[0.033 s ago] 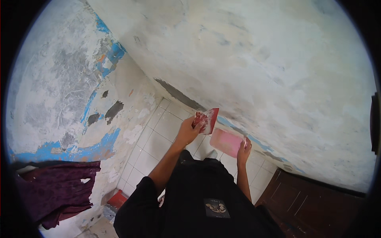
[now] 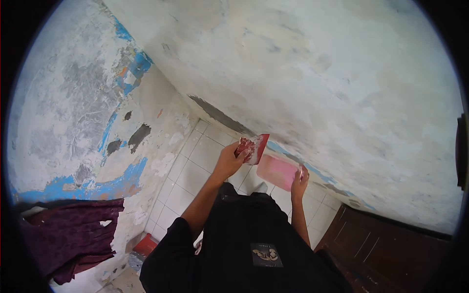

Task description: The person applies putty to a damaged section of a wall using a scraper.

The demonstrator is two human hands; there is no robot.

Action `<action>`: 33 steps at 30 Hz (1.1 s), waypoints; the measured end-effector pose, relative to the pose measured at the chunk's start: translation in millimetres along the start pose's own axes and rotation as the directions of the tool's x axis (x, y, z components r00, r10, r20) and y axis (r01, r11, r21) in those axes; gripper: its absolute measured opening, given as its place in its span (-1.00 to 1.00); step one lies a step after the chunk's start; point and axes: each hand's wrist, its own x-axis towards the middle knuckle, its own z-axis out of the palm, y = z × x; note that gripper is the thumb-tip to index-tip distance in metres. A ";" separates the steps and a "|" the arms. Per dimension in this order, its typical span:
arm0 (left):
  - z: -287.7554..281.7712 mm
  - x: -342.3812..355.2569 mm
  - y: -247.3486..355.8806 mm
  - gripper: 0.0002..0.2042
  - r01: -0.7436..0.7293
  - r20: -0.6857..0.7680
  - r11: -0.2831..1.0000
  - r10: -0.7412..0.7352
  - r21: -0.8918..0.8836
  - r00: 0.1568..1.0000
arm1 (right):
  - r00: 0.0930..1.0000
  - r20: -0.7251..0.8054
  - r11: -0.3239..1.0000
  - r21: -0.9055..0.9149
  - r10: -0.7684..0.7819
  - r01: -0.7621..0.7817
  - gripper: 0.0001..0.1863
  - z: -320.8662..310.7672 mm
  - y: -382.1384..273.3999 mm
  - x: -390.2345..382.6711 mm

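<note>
My left hand (image 2: 228, 162) is closed around a red putty spreader (image 2: 256, 149), its face smeared with whitish filler. The spreader's straight edge is tilted up toward the wall in front, just left of and above the tub. My right hand (image 2: 299, 184) grips the right end of a pink plastic tub (image 2: 276, 172), fingers over its rim. A pale residue coats part of the tub's inside. Both things are held in the air above the tiled floor, close to the wall's lower part.
The patchy white wall (image 2: 317, 83) rises ahead, with a grey bare strip (image 2: 220, 113) low down. A second wall (image 2: 73, 107) with blue paint remnants stands left, a purple cloth (image 2: 73, 234) against it. Dark brown wooden furniture (image 2: 376, 249) is at lower right; a red object (image 2: 145, 244) lies lower left.
The pink tub and my right hand have shifted very slightly up and to the left. My left hand and the spreader are almost unchanged.
</note>
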 end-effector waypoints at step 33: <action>35.4 25.0 31.6 -0.76 -0.581 0.664 0.507 0.023 0.637 0.748 | 0.977 -0.058 0.942 0.259 -0.205 0.213 -0.66 17.1 -136.9 0.2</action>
